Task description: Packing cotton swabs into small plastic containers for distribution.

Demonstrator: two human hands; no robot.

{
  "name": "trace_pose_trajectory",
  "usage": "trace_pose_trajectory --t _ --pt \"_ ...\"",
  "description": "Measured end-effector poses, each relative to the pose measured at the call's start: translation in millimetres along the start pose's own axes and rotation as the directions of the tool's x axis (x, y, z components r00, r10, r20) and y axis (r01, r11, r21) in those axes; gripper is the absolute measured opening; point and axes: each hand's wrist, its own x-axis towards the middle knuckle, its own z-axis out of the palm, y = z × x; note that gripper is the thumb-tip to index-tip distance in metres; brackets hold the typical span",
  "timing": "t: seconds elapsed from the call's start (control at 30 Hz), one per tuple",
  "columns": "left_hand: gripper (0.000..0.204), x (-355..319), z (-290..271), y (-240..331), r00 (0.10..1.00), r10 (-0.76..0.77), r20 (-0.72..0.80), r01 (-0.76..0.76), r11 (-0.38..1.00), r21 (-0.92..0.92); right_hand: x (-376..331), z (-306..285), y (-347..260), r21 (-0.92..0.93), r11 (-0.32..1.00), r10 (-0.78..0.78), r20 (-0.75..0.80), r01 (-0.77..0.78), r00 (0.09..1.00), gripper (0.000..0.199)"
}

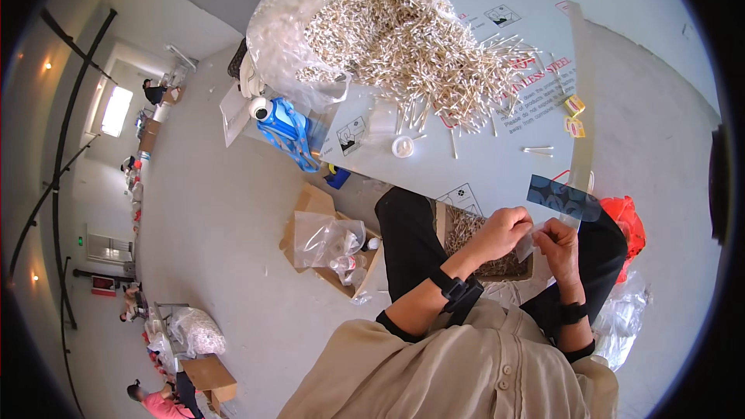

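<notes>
Above my lap, at the table's near edge, my left hand (508, 226) and my right hand (559, 244) are close together, their fingers pinched. Between them is a small clear plastic piece (525, 245), perhaps a bag; its exact kind is unclear. Just beyond the right hand lies a dark blue sheet with round patterns (560, 197), over the table corner. Below the left wrist stands a cardboard box (512, 270) of thin sticks that look like cotton swabs. On the table a large heap of cotton swabs (403, 46) spills from a clear plastic bag (275, 39).
On the table (434, 167) are a small round white-rimmed tub (403, 147), small yellow boxes (574, 105) and loose swabs (538, 150). A blue bottle with a strap (285, 122) stands at left. Below is an open carton (310, 202); a red bag (625, 221) lies right. Other people work far left.
</notes>
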Motion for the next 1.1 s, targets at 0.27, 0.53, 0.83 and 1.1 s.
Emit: trace_pose_trajectory --t 0.27,0.53,0.83,1.1 --pt "0.013 -4 29 8 0.939 0.336 -0.080 -0.254 0.830 0.496 -9 -16 17 -0.073 0.992 -0.103 -0.046 0.099 0.994 0.013" --pt "0.009 5 44 4 0.955 0.263 -0.139 -0.179 0.880 0.440 -16 -29 17 -0.026 1.000 -0.013 -0.038 0.012 0.999 0.007" --pt "0.014 54 61 2 0.991 0.027 -0.131 -0.021 0.999 0.048 -14 -41 20 -0.050 0.997 -0.060 -0.211 0.050 0.976 0.012" --pt "0.017 98 98 -4 0.986 -0.118 0.118 0.140 0.970 -0.197 -15 -67 49 0.054 0.991 -0.078 -0.497 0.120 0.864 0.014"
